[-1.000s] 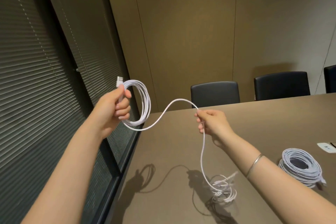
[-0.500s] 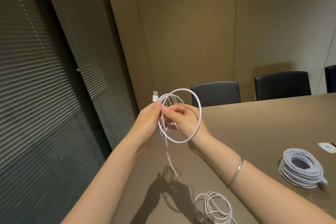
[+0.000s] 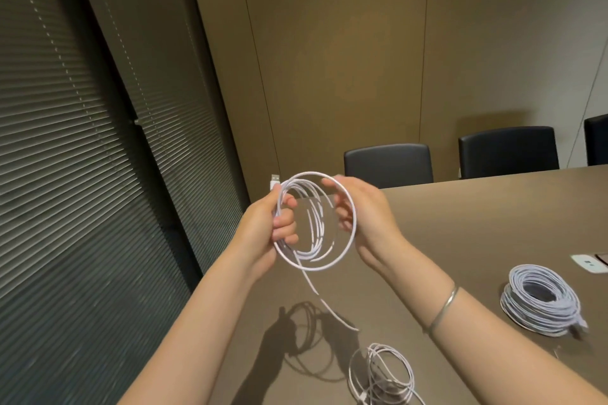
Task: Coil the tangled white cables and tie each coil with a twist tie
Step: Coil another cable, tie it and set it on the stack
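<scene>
Both hands are raised above the near left corner of the brown bench (image 3: 477, 223), working a white cable (image 3: 316, 220) into loops. The left hand (image 3: 268, 223) has its grip curled round the left side of the coil, fingers wrapped over the bunched strands and thumb on top. A metal plug (image 3: 275, 180) sticks up just above that thumb. The right hand (image 3: 365, 217) sits at the coil's right side, fingers bent round the outermost loop, with the fingertips at the top of the ring; its grip looks light, more guiding than clamping. A thin bracelet (image 3: 444, 307) circles the right wrist.

The coil stands roughly upright between the two hands, with several smaller loops nested inside one wider loop. From its lower left edge a single strand drops to the bench and runs toward a loose tangle of cable (image 3: 381, 371) lying at the bottom of the view. The hands and loops throw a dark shadow on the bench beneath them.

Farther right on the bench lies a finished coil (image 3: 543, 302), flat and thick with many turns, well apart from the hands. Behind it, at the right edge, is a small white object (image 3: 589, 262). Black chairs (image 3: 388, 163) stand along the far side of the bench, and slatted blinds (image 3: 82, 141) cover the left wall.
</scene>
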Demonstrator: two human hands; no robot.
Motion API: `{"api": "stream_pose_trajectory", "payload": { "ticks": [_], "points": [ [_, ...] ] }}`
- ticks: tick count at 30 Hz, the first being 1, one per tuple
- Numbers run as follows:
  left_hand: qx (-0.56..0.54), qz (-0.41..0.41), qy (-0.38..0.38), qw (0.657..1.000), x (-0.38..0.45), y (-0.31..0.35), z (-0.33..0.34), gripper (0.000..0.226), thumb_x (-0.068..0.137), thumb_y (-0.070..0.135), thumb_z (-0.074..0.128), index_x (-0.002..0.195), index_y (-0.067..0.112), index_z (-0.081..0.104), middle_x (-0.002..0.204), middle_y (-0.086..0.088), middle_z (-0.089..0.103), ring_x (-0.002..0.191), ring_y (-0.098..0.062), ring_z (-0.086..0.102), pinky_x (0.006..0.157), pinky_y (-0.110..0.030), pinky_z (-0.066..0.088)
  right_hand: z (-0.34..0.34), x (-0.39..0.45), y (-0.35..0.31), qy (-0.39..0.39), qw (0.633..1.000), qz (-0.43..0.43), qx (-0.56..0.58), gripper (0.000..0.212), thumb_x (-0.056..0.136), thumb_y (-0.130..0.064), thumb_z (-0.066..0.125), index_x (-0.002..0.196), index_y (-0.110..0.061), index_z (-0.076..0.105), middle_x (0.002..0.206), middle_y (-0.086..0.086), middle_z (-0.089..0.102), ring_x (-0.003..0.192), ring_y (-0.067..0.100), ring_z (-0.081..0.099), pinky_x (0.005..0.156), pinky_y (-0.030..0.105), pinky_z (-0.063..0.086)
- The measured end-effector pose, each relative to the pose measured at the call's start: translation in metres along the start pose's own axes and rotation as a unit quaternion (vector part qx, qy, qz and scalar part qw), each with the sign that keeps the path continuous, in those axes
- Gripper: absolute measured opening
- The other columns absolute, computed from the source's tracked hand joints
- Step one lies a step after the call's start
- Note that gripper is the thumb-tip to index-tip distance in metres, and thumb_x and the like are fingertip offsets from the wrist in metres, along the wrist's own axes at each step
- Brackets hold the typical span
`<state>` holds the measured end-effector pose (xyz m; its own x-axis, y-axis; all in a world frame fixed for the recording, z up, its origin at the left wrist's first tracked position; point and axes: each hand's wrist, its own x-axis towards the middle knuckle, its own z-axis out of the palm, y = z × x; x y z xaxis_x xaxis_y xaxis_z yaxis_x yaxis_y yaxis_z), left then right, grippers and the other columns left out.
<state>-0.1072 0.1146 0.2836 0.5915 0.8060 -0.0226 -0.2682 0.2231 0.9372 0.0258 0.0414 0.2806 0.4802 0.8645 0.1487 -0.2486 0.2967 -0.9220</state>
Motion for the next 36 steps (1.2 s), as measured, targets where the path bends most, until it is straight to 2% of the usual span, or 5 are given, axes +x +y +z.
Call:
{"api": "stream_pose_trajectory", "payload": {
  "ticks": [7,11,18,31,36],
  "points": [
    [-0.029,0.000,-0.026,0.999,-0.003,0.006,0.000,0.046,0.095,0.056,0.044,0.075,0.015,0.049,0.048,0.008,0.018,0.035,-0.005,0.015,0.035,-0.017,0.014,-0.012,0.003,0.014,-0.052,0.994,-0.002,-0.092,0.081,0.069,-0.064,0.064,0.140,-0.032,0.042,0.133,-0.013,0.051,0.123,0.006,0.049,0.098,0.027,0.039],
    [-0.091,-0.027,-0.068,0.993,-0.008,0.008,0.005,0.044,0.095,0.051,0.047,0.065,0.018,0.045,0.044,0.009,0.018,0.031,-0.003,0.017,0.032,-0.015,0.017,-0.010,0.004,0.016,-0.086,0.993,0.076,-0.011,0.050,0.086,-0.056,0.053,0.124,-0.024,0.056,0.095,0.002,0.071,0.081,0.021,0.071,0.079,0.041,0.056],
    [-0.023,-0.040,-0.062,0.997,-0.003,0.004,0.000,0.045,0.101,0.039,0.043,0.061,0.019,0.040,0.050,0.006,0.026,0.040,-0.009,0.028,0.053,-0.027,0.050,-0.013,0.007,0.015,-0.058,0.997,0.018,0.041,0.028,0.099,-0.030,0.050,0.076,-0.017,0.057,0.052,-0.001,0.031,0.039,0.010,0.027,0.038,0.021,0.029],
    [-0.093,0.030,-0.024,0.995,0.019,0.034,-0.009,0.040,0.104,0.038,0.039,0.070,0.018,0.041,0.045,0.010,0.020,0.032,-0.002,0.017,0.032,-0.016,0.012,-0.034,-0.001,0.068,-0.273,0.939,0.118,-0.175,0.047,0.074,-0.053,0.070,0.111,-0.025,0.067,0.118,-0.003,0.067,0.113,0.011,0.060,0.097,0.030,0.044],
    [-0.127,0.056,-0.019,0.990,0.020,0.053,-0.020,0.039,0.103,0.040,0.041,0.071,0.018,0.041,0.046,0.009,0.019,0.032,-0.005,0.018,0.030,-0.016,0.016,-0.056,-0.008,0.113,-0.353,0.838,0.169,-0.380,0.016,0.079,-0.031,0.076,0.081,-0.016,0.073,0.082,-0.001,0.071,0.081,0.003,0.061,0.098,0.026,0.042]
  ]
}}
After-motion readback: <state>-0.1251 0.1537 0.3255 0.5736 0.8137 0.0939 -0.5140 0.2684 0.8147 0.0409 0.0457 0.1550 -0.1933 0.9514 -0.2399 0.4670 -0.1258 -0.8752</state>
